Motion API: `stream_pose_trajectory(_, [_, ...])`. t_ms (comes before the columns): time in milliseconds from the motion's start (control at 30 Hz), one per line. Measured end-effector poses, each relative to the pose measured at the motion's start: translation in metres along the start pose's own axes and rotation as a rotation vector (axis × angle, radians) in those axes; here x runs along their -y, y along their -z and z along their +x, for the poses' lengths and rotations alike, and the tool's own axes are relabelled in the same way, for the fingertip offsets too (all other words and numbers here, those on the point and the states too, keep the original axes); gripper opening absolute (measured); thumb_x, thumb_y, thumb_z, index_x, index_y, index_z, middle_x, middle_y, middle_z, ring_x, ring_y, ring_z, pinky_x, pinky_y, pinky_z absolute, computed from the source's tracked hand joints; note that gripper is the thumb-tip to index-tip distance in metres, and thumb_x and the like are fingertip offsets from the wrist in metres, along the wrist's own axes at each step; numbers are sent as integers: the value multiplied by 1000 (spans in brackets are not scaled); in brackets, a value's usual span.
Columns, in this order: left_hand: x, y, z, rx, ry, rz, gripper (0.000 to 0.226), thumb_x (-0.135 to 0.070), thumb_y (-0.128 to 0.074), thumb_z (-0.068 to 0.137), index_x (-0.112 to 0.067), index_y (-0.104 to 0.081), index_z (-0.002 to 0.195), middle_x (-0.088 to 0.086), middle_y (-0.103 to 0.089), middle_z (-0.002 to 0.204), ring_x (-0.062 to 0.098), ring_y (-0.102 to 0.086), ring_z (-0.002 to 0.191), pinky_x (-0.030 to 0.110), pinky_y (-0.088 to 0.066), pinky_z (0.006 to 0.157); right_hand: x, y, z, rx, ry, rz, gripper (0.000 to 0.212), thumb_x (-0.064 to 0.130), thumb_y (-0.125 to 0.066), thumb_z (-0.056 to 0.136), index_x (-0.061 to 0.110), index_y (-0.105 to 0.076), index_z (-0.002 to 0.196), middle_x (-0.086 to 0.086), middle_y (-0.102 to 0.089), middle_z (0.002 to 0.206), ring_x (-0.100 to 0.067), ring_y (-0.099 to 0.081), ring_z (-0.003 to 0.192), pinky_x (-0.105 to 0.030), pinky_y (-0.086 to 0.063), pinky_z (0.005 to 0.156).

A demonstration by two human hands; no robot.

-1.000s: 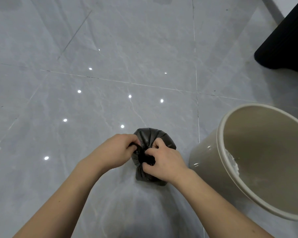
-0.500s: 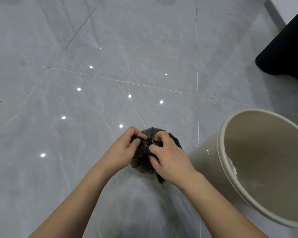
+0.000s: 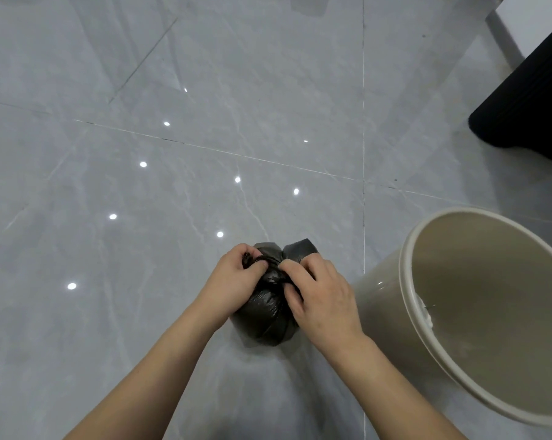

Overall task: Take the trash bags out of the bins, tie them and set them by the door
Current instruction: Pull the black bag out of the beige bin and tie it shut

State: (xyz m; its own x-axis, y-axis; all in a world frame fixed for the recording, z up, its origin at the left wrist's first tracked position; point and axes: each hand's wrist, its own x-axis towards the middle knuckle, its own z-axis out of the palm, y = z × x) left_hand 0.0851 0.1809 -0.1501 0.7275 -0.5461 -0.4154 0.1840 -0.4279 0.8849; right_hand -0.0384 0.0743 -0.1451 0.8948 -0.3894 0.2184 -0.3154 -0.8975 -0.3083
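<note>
Both of my hands were on the one black trash bag (image 3: 263,308), which sat on the grey tiled floor (image 3: 141,281) just left of the beige bin (image 3: 379,296). My left hand (image 3: 233,282) had its fingers curled over a twisted strand of plastic at the bag's neck, and my right hand (image 3: 324,293) pinched the other strand close beside it, so neither hand was free or spread wide.

Over the last second my hands had shifted from the middle of the bag up to its top, and the gathered plastic between them had tightened into a small dark bunch. A loose flap of the bag now stuck up past my right hand, on the side away from me. The bag looked smaller and rounder below my hands than it had a second earlier, as though the slack had been drawn in.

I judged from this that the knot was being pulled snug rather than just begun, though I could not see whether the strands had fully crossed, since my fingers covered that spot. The bin beside me stood without a liner, its inside bare apart from a pale smear near the rim. No door showed in the view, so carrying the bag there was not yet done. A dark piece of furniture (image 3: 528,96) stood at the far right.
</note>
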Motion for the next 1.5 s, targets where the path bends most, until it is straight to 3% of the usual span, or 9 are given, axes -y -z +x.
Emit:
stream_pose_trajectory(100, [1, 7, -10, 88, -106, -220, 40, -8, -67, 77, -21, -46, 108, 3, -58, 99, 6, -58, 80, 23, -50, 72, 0, 3, 2, 11, -87, 89, 17, 29, -56, 85, 25, -64, 100, 4, -44, 92, -17, -51, 72, -31, -47, 53])
stream_pose_trajectory(333, [29, 6, -11, 30, -484, 358, 22, -19, -58, 74, -34, -49, 88, -13, -42, 104, 11, -51, 91, 29, -44, 73, -3, 4, 18, 229, -625, 795, 12, 15, -61, 88, 13, -60, 76, 8, -35, 102, 3, -47, 77, -13, -38, 74])
stream_pose_trajectory(500, [33, 10, -4, -111, -534, 502, 41, 0, -39, 65, -31, -54, 87, -24, -53, 78, 0, -49, 74, 43, -46, 84, 1, 10, 22, 461, -919, 1084, 27, 29, -57, 68, 17, -55, 92, -4, -56, 96, -16, -53, 87, -30, -40, 74])
stream_pose_trajectory(733, [18, 10, -21, 67, -442, 314, 43, -33, -44, 69, -39, -63, 107, -24, -46, 123, 5, -32, 126, 30, -23, 107, -4, 12, 20, 463, -904, 1092, 18, 17, -57, 81, 12, -55, 99, -3, -57, 94, -15, -57, 84, -28, -42, 69])
stream_pose_trajectory(933, [28, -6, -10, 58, -397, 460, 21, -48, -41, 68, -46, -58, 81, -34, -43, 121, 2, -26, 125, 26, -11, 103, -6, 7, 18, 432, -736, 846, 19, 13, -61, 82, 11, -54, 65, 3, -46, 102, -9, -50, 69, -21, -38, 58])
stream_pose_trajectory(1067, [30, -14, -6, 114, -350, 444, 11, -38, -44, 70, -41, -54, 71, -36, -41, 121, -1, -20, 125, 26, -9, 104, -10, 7, 11, 362, -658, 686, 8, 16, -62, 82, 24, -60, 85, 8, -42, 104, 3, -53, 81, -12, -39, 70])
stream_pose_trajectory(1133, [30, -14, -6, 113, -314, 403, 13, -33, -44, 72, -39, -55, 71, -36, -40, 120, -1, -20, 124, 24, -8, 102, -12, 6, 7, 377, -602, 667, 29, 15, -60, 84, 35, -58, 104, 12, -35, 105, 10, -51, 87, -7, -37, 75])
stream_pose_trajectory(1267, [33, -12, -7, 34, -317, 427, 14, -34, -43, 74, -41, -55, 74, -31, -39, 118, 1, -20, 122, 24, -7, 102, -10, 5, 10, 427, -567, 693, 26, 11, -58, 85, 35, -66, 80, 7, -32, 99, 10, -46, 84, 3, -32, 74])
stream_pose_trajectory(1500, [40, -8, -9, -111, -538, 702, 22, -32, -37, 78, -29, -58, 83, -14, -46, 121, 11, -30, 120, 26, -6, 104, -3, 8, 15, 761, -960, 1258, 20, 22, -53, 62, 13, -60, 78, -10, -56, 71, -23, -52, 68, -32, -42, 63])
